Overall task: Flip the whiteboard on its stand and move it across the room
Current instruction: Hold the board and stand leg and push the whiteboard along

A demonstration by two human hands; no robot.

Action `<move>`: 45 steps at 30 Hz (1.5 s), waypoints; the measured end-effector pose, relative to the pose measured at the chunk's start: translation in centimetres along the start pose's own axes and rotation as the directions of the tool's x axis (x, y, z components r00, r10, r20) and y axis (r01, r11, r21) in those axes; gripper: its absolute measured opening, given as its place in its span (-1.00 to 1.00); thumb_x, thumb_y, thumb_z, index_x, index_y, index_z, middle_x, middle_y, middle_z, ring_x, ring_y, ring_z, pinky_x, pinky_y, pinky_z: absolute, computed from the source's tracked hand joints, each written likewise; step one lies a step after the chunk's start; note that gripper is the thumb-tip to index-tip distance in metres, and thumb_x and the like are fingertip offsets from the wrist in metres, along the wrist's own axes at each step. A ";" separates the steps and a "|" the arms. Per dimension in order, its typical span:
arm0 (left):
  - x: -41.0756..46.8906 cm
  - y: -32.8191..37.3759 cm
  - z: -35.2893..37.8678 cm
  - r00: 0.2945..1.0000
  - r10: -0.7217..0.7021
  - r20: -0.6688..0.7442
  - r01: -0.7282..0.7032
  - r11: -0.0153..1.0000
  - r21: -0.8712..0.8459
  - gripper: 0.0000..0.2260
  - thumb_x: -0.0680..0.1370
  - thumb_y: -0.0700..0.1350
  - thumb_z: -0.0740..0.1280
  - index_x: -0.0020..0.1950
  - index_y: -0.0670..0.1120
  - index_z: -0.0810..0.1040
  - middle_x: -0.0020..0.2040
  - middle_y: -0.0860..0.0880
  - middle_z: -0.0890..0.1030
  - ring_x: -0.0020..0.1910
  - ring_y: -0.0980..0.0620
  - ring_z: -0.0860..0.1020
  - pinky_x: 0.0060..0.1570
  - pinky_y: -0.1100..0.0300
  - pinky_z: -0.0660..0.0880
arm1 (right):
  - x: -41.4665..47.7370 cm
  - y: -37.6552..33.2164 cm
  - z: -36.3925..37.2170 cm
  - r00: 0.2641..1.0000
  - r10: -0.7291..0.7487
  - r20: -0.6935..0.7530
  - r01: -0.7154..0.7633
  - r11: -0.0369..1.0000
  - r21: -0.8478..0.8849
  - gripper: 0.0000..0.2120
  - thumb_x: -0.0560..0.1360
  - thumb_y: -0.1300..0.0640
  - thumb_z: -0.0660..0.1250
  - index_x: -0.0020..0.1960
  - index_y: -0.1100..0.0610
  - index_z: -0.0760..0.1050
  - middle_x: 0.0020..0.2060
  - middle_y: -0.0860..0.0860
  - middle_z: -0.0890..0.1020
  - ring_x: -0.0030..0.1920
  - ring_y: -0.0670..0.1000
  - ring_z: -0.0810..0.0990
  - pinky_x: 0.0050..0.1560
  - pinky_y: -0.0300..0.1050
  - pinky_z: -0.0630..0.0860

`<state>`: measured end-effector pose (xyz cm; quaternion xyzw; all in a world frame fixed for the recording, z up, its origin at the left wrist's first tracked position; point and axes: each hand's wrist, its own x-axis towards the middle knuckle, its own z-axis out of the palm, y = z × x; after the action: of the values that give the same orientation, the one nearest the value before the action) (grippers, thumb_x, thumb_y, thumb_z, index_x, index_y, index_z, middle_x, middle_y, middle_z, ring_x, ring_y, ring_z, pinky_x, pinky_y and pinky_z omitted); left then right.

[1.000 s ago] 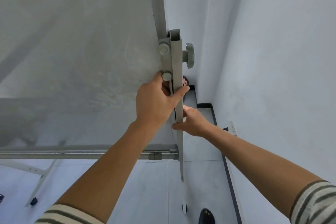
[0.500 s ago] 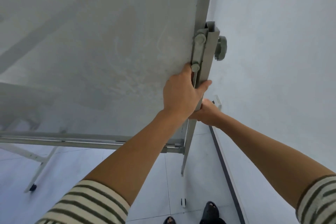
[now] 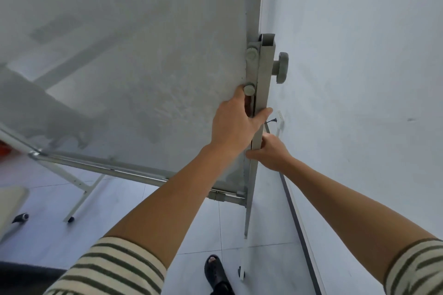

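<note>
The whiteboard [image 3: 124, 60] fills the upper left, its grey surface facing me and smudged. Its right edge hangs on the stand's grey upright post [image 3: 262, 93], which carries a round clamp knob [image 3: 281, 67]. My left hand [image 3: 236, 124] wraps around the post just below the lower pivot bolt [image 3: 249, 90], thumb on the post's right face. Just below it, my right hand [image 3: 269, 151] grips the same post from the right. The board's bottom rail [image 3: 124, 170] slants down to the right.
A white wall [image 3: 359, 103] stands close on the right, with a dark skirting strip [image 3: 299, 223] and a white socket strip [image 3: 280, 120]. The stand's far leg [image 3: 79, 201] and near caster [image 3: 241, 273] rest on the pale tiled floor. My sandalled foot [image 3: 215, 270] is near the caster.
The view has swung: the board and post sit further right and closer to the wall than a second ago. Both hands keep the same grip on the post.
</note>
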<state>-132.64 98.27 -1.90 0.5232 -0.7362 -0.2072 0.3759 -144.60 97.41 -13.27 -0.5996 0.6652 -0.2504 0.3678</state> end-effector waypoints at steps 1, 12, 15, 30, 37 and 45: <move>-1.2 0.6 0.1 1.000 0.000 0.003 0.000 1.000 -0.005 -0.54 0.41 0.14 0.43 0.19 -0.07 0.44 0.01 -0.05 0.68 -0.05 -0.08 0.65 -0.01 -0.02 0.63 | -1.4 0.4 0.0 1.000 0.004 -0.006 -0.004 1.000 0.010 -0.81 0.30 0.06 0.43 -0.19 0.07 0.45 -0.31 0.03 0.53 -0.29 0.04 0.47 -0.25 0.01 0.47; -13.8 6.2 0.1 0.996 0.056 0.075 -0.056 0.998 -0.001 -0.54 0.42 0.18 0.40 0.19 -0.06 0.43 0.01 -0.04 0.68 -0.03 -0.07 0.66 -0.01 -0.03 0.63 | -16.0 3.8 0.9 0.992 0.086 -0.087 -0.081 0.995 0.060 -0.70 0.28 -0.01 0.41 -0.05 0.08 0.51 -0.15 0.13 0.64 -0.09 0.18 0.61 -0.05 0.15 0.58; -17.3 7.5 -0.4 0.992 0.089 0.085 -0.089 0.996 0.000 -0.56 0.44 0.16 0.39 0.17 -0.07 0.43 -0.03 -0.04 0.68 -0.05 -0.08 0.64 -0.02 -0.05 0.62 | -20.2 4.1 1.5 0.982 0.126 -0.137 -0.115 0.989 0.088 -0.69 0.27 -0.03 0.43 -0.05 0.10 0.54 -0.15 0.13 0.66 -0.08 0.18 0.62 0.00 0.20 0.60; -37.5 14.2 -4.0 0.955 0.237 0.177 -0.237 0.971 -0.022 -0.53 0.46 0.14 0.37 0.23 -0.10 0.39 0.01 -0.08 0.66 -0.01 -0.10 0.63 0.04 0.01 0.59 | -42.8 5.9 6.1 0.937 0.244 -0.251 -0.202 0.962 0.183 -0.79 0.34 0.06 0.38 -0.10 0.16 0.57 -0.16 0.22 0.65 -0.11 0.22 0.61 0.06 0.30 0.58; -46.0 17.2 -5.1 0.965 0.197 0.173 -0.184 0.979 -0.086 -0.57 0.43 0.10 0.42 0.17 -0.09 0.42 -0.04 -0.06 0.68 -0.08 -0.09 0.65 0.02 -0.02 0.61 | -52.0 7.4 7.7 0.949 0.204 -0.240 -0.164 0.971 0.176 -0.59 0.23 -0.09 0.38 0.03 0.06 0.53 -0.12 0.07 0.66 -0.04 0.15 0.62 0.01 0.13 0.60; -56.2 20.9 -8.5 0.964 0.173 0.203 -0.170 0.985 -0.034 -0.55 0.38 0.19 0.44 0.11 -0.06 0.46 -0.05 -0.01 0.69 -0.10 -0.04 0.66 0.03 0.00 0.62 | -62.9 8.8 10.1 0.957 0.190 -0.220 -0.155 0.974 0.168 -0.54 0.21 -0.11 0.36 0.05 0.05 0.49 -0.15 0.06 0.63 -0.11 0.11 0.62 -0.04 0.14 0.62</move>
<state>-129.42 158.79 -0.85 0.4301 -0.8119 -0.2329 0.3187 -141.35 161.63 -14.35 -0.4761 0.7334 -0.3352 0.3508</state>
